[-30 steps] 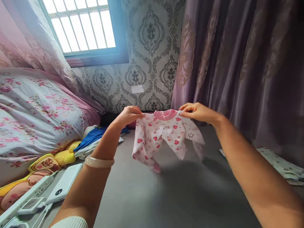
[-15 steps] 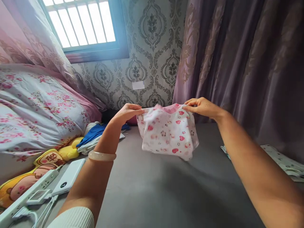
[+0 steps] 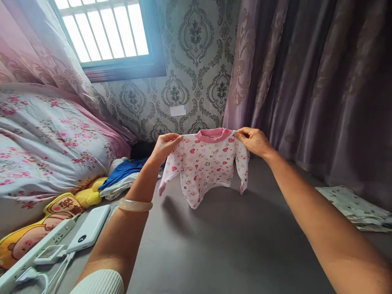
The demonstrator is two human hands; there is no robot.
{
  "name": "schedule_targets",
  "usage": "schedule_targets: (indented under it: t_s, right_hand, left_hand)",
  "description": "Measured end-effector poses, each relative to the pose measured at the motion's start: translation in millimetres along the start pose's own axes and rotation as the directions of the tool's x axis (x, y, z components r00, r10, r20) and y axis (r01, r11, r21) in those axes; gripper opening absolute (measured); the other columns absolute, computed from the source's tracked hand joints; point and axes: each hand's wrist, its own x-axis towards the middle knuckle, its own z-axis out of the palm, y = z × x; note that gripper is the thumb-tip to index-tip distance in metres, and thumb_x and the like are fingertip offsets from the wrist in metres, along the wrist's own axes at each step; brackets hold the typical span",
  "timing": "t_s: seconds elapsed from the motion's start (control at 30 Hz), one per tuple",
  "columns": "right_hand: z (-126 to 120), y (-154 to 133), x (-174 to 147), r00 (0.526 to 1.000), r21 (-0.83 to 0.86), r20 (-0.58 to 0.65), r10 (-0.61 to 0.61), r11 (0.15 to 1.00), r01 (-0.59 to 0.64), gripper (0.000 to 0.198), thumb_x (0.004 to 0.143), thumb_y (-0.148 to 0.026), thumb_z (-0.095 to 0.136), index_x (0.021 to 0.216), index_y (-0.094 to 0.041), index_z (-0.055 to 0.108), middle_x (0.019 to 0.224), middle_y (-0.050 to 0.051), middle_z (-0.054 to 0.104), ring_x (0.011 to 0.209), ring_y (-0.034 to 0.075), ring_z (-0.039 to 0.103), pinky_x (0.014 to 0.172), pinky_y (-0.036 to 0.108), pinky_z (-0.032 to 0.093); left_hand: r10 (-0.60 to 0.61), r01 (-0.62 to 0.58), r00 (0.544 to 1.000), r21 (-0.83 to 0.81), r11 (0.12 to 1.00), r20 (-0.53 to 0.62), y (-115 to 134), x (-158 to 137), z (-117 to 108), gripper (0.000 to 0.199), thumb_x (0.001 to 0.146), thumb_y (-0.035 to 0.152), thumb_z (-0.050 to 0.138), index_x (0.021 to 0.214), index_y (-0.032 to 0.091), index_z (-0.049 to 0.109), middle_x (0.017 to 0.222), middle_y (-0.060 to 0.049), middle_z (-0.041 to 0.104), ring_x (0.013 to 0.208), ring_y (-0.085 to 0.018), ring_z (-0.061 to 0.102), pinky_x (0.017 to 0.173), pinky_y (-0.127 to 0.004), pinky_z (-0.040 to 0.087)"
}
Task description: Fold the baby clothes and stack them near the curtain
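Observation:
A small long-sleeved baby shirt (image 3: 208,163), white with red hearts and little flowers, hangs upright above the grey bed sheet (image 3: 232,253). Its pink collar faces up between my hands. My left hand (image 3: 168,143) pinches the shoulder on the left, and my right hand (image 3: 252,140) pinches the shoulder on the right, by the collar's snap. Both sleeves dangle at the sides. The lower hem curves, its left corner hanging lowest close to the sheet.
Folded light clothes (image 3: 352,206) lie at the right by the purple curtain (image 3: 300,102). On the left are a blue garment (image 3: 122,177), yellow plush toys (image 3: 88,198), a white power bank (image 3: 88,228), a power strip (image 3: 39,249) with cables, and floral bedding (image 3: 55,143).
The shirt, bunched and blurred before, now hangs spread, with sleeves and hem dropped. My hands keep their pinch on the shoulders; my right arm has shifted slightly left.

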Motion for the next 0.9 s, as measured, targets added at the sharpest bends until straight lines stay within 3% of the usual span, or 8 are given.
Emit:
schedule_targets:
  t_s: [0.1, 0.2, 0.3, 0.4, 0.53, 0.73, 0.9]
  right_hand:
    - [2.3, -5.7, -1.0, 0.994, -0.064, -0.090, -0.061, 0.996, 0.055, 0.049, 0.080, -0.065, 0.054, 0.089, -0.019, 0.072, 0.090, 0.007, 0.069, 0.082, 0.021, 0.060, 0.074, 0.034, 0.046]
    - [-1.4, -12.5, -1.7, 0.999, 0.014, 0.005, -0.048, 0.999, 0.048, 0.050, 0.079, -0.066, 0.054, 0.090, -0.022, 0.073, 0.094, 0.007, 0.069, 0.085, 0.021, 0.061, 0.075, 0.034, 0.048]
    - [-8.3, -17.0, -1.5, 0.996, -0.031, 0.072, -0.051, 0.998, 0.054, 0.046, 0.074, -0.068, 0.060, 0.079, -0.024, 0.074, 0.097, 0.006, 0.068, 0.089, 0.022, 0.061, 0.079, 0.036, 0.048]
    - [-14.0, -18.0, -0.3, 0.998, -0.026, 0.041, -0.056, 0.998, 0.057, 0.048, 0.076, -0.068, 0.057, 0.083, -0.024, 0.075, 0.098, 0.006, 0.069, 0.090, 0.022, 0.061, 0.080, 0.037, 0.048]
    - [-16.1, -15.8, 1.2, 1.000, -0.118, 0.004, -0.022, 0.993, 0.022, 0.050, 0.077, -0.067, 0.057, 0.084, -0.021, 0.075, 0.087, 0.007, 0.070, 0.078, 0.022, 0.061, 0.070, 0.035, 0.047]
    - [-10.4, -13.1, -2.6, 0.999, -0.144, -0.044, 0.013, 0.989, -0.019, 0.049, 0.082, -0.065, 0.052, 0.088, -0.021, 0.072, 0.073, 0.003, 0.068, 0.064, 0.017, 0.057, 0.061, 0.030, 0.041]
    - [-1.5, -13.0, -4.2, 0.982, -0.249, -0.155, -0.105, 0.966, 0.064, 0.052, 0.089, -0.063, 0.039, 0.092, -0.022, 0.069, 0.082, 0.007, 0.066, 0.074, 0.020, 0.058, 0.070, 0.032, 0.044]
  left_hand:
    - [0.027, -0.029, 0.999, -0.053, 0.998, -0.030, 2.7, -1.4, 0.7, 0.044, 0.059, 0.052, 0.078, 0.079, 0.014, 0.072, 0.068, -0.003, 0.067, 0.057, -0.012, 0.054, 0.053, -0.024, 0.041]
    - [0.014, -0.012, 1.000, -0.053, 0.999, 0.024, 6.9, -3.8, -3.1, 0.046, 0.062, 0.056, 0.075, 0.084, 0.015, 0.073, 0.072, -0.005, 0.069, 0.062, -0.015, 0.058, 0.055, -0.026, 0.044]
    - [0.049, -0.053, 0.996, 0.061, 0.997, 0.070, 10.9, -6.0, -6.4, 0.042, 0.058, 0.054, 0.078, 0.076, 0.015, 0.074, 0.071, -0.005, 0.068, 0.067, -0.017, 0.060, 0.057, -0.026, 0.045]
    - [0.119, -0.119, 0.993, 0.054, 0.991, 0.010, 14.6, -6.6, -4.9, 0.040, 0.062, 0.053, 0.075, 0.078, 0.017, 0.074, 0.076, -0.005, 0.068, 0.069, -0.016, 0.060, 0.058, -0.026, 0.045]
    - [0.057, -0.058, 0.998, 0.076, 0.995, 0.016, 14.6, -3.4, 0.6, 0.040, 0.059, 0.051, 0.077, 0.074, 0.014, 0.073, 0.065, -0.003, 0.065, 0.058, -0.014, 0.055, 0.051, -0.024, 0.040]
    - [0.077, -0.078, 0.995, -0.015, 0.997, -0.060, 0.8, 2.7, 6.6, 0.039, 0.063, 0.052, 0.073, 0.078, 0.015, 0.070, 0.065, -0.002, 0.064, 0.056, -0.012, 0.052, 0.052, -0.024, 0.038]
    - [0.130, -0.119, 0.984, 0.096, 0.988, -0.118, -6.1, 3.6, 13.6, 0.037, 0.071, 0.053, 0.065, 0.080, 0.017, 0.067, 0.059, 0.003, 0.055, 0.051, -0.009, 0.044, 0.049, -0.022, 0.032]
